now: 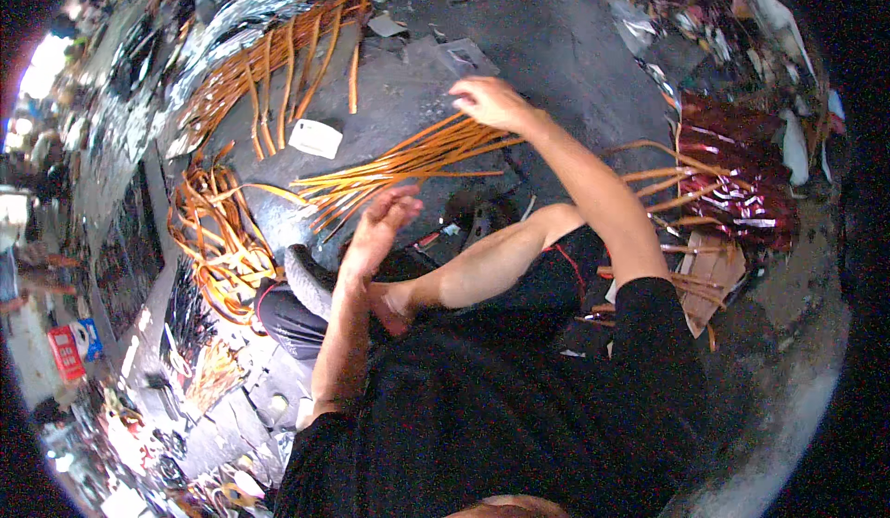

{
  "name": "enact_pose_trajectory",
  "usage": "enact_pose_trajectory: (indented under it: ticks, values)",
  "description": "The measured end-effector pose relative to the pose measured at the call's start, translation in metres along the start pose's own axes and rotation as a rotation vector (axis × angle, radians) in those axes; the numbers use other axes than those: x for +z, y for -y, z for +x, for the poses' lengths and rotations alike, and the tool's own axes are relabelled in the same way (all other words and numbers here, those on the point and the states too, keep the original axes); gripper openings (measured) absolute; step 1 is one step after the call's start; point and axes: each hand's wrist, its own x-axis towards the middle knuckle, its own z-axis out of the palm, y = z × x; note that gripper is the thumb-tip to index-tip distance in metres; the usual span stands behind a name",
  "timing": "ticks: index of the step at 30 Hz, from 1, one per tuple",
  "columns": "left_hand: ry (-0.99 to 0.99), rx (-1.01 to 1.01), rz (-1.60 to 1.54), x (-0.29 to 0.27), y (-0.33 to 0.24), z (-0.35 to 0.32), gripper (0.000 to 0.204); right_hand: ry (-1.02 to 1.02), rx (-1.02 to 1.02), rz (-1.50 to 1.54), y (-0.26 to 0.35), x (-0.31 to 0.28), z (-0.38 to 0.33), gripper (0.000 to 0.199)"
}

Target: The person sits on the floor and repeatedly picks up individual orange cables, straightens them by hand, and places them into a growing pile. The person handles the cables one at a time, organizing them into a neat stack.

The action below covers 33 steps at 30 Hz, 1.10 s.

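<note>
A loose bundle of long, narrow orange-brown strips [408, 163] lies fanned out on the dark floor in front of me. Over its right end is my right hand [494, 106], with the fingers bent in toward the thumb; anything between them is too small to make out. My left hand [378, 230] is raised just short of the bundle's near left side. Its fingers are stretched out and a little blurred, with nothing seen in them. To the left lies a tangled heap of looped orange strips [218, 230], one of which reaches toward the bundle.
More orange strips [269, 54] lie spread at the far left beside shiny silver strips [250, 8]. A white card [315, 139] rests between them and the bundle. On the right are a dark red glossy sheet [732, 170] and cardboard [714, 277]. My bent leg [482, 263] crosses the foreground.
</note>
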Motion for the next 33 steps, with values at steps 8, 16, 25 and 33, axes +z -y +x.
enact_pose_trajectory:
  ticks: [8, 16, 25, 33]
  values:
    - [0.037, -0.03, 0.079, -0.024, -0.031, -0.057, 0.031, 0.123, -0.181, -0.247, 0.038, 0.155, 0.152, 0.057]
    - [-0.131, -0.061, -0.033, -0.067, -0.015, -0.082, 0.034, 0.181, -0.352, -0.416, 0.041, 0.133, 0.176, 0.015]
    - [-0.083, -0.045, -0.083, -0.056, -0.017, -0.073, 0.037, -1.275, 0.029, 0.672, -0.01, -0.093, 0.155, 0.02]
    - [-0.101, 0.176, 0.024, -0.016, -0.059, -0.016, 0.034, -0.835, -0.184, 0.486, 0.097, -0.231, -0.011, 0.024]
